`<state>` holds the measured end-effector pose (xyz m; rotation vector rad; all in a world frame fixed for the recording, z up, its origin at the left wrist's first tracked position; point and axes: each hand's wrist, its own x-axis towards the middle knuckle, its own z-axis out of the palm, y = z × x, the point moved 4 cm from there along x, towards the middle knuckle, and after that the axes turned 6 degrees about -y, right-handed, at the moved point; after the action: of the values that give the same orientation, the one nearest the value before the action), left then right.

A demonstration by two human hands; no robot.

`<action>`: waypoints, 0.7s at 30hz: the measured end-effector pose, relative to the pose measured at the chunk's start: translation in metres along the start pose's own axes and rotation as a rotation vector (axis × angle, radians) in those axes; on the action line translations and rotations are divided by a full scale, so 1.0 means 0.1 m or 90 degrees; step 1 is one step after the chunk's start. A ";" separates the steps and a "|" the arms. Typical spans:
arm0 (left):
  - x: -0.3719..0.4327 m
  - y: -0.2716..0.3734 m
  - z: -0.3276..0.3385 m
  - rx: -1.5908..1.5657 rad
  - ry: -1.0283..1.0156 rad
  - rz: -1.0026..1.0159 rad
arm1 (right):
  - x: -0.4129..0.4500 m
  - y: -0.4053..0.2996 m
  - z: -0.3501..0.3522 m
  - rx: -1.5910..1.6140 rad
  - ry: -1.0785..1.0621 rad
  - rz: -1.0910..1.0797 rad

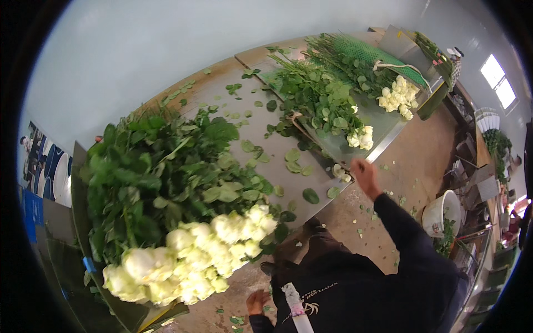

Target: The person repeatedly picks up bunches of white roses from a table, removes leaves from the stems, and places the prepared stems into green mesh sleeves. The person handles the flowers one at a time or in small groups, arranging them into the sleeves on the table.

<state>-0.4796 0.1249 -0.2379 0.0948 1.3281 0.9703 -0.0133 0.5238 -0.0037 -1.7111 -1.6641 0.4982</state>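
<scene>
My right hand [364, 175], fingers curled, is over the front edge of the metal table [266, 125], beside a white rose bloom [341, 172] at the corner of a raised tray. Whether anything is in its fingers is unclear. My left hand [257, 302] hangs low by my body, partly cut off by my dark sleeve, and its grasp is unclear. A large heap of white roses [195, 249] with dense green leaves [166, 166] lies to the left, blooms toward me. On the tray lies a smaller bunch of white roses [360, 138], just beyond my right hand.
Another white rose bunch [399, 96] lies farther along, beside green mesh [370, 54] and a pale cord [399, 65]. Loose leaves [292, 160] dot the table. A white bucket [442, 214] stands on the floor at right. A person [456, 66] is at the table's far end.
</scene>
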 end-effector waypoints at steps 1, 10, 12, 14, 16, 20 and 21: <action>0.04 0.27 0.55 0.028 -0.072 0.112 | 0.34 0.15 -0.16 -0.005 0.079 -0.073; 1.10 2.20 4.85 0.163 -0.414 0.251 | 2.71 1.81 -0.08 -0.056 -0.413 0.037; 1.55 2.39 5.49 0.102 -0.371 0.243 | 2.66 1.76 0.15 0.060 -0.460 -0.023; 1.87 2.46 5.88 0.055 -0.313 0.195 | 2.51 1.54 0.31 0.022 -0.455 -0.093; 2.05 2.49 6.14 0.039 -0.241 0.143 | 2.34 1.21 0.39 -0.046 -0.456 -0.100; 1.87 2.57 6.17 0.032 -0.277 0.256 | 1.75 0.42 0.46 0.010 -0.380 -0.148; 1.81 2.58 6.03 0.004 -0.211 0.251 | 1.63 0.28 0.46 0.039 -0.367 -0.170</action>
<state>-0.1245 0.6750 -0.0510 0.5163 1.0228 1.2206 -0.0083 0.6943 -0.0242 -1.3396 -2.2113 0.9631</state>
